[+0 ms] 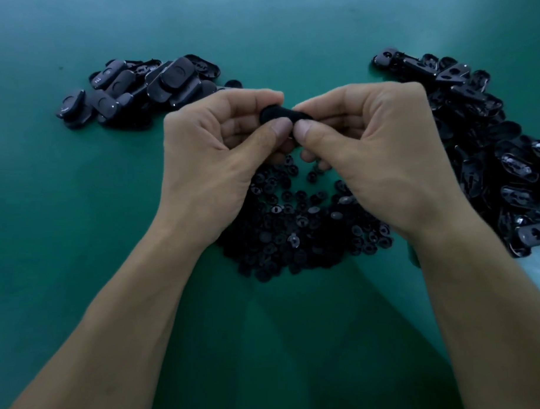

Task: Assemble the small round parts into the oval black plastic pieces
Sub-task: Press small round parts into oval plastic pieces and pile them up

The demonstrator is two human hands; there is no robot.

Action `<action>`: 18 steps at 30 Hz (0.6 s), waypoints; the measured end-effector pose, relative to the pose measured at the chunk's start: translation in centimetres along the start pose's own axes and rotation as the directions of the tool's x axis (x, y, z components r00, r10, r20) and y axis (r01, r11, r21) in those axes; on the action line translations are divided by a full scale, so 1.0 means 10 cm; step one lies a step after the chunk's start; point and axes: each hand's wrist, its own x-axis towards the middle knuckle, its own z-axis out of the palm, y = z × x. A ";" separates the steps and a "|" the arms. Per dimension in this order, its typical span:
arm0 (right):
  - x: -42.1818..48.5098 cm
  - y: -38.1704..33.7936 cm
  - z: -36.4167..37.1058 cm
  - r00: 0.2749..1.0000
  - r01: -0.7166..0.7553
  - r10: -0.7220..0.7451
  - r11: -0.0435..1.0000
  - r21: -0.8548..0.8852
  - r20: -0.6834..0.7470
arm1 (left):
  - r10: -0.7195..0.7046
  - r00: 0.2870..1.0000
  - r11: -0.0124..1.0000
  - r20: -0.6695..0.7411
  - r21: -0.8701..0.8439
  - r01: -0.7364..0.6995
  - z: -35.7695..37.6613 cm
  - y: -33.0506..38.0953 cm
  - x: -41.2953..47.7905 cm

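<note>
An oval black plastic piece [279, 112] is held up between both hands above the table's middle. My left hand [218, 151] grips its left end with curled fingers, thumb pressing on its near edge. My right hand [374, 148] pinches its right end, thumb tip beside the left thumb. Any small round part in the piece is hidden by my thumbs. Below my hands lies a heap of small round black parts [300, 227].
A pile of oval black pieces [136, 89] lies at the back left on the green table [79, 211]. A larger pile of oval black pieces [487, 154] runs down the right side. The table's near edge shows pale at the right.
</note>
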 end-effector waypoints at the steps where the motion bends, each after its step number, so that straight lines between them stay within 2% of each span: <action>1: -0.01 -0.01 0.01 1.000 0.011 -0.011 1.000 -0.014 -0.010 | -0.004 1.000 1.000 0.002 -0.002 0.004 0.00 0.00 0.00; 7: -0.01 -0.01 0.04 0.998 -0.026 0.025 1.000 -0.017 -0.060 | -0.013 1.000 1.000 -0.004 0.005 0.013 0.01 0.01 -0.01; 12: 0.00 -0.01 0.04 0.999 -0.033 0.034 0.999 0.037 -0.025 | -0.008 0.998 1.000 -0.061 0.016 0.009 0.00 0.01 -0.01; 18: 0.03 -0.03 0.01 1.000 -0.016 0.016 0.999 -0.028 0.017 | -0.001 0.996 0.999 -0.084 0.035 0.004 0.00 0.03 -0.01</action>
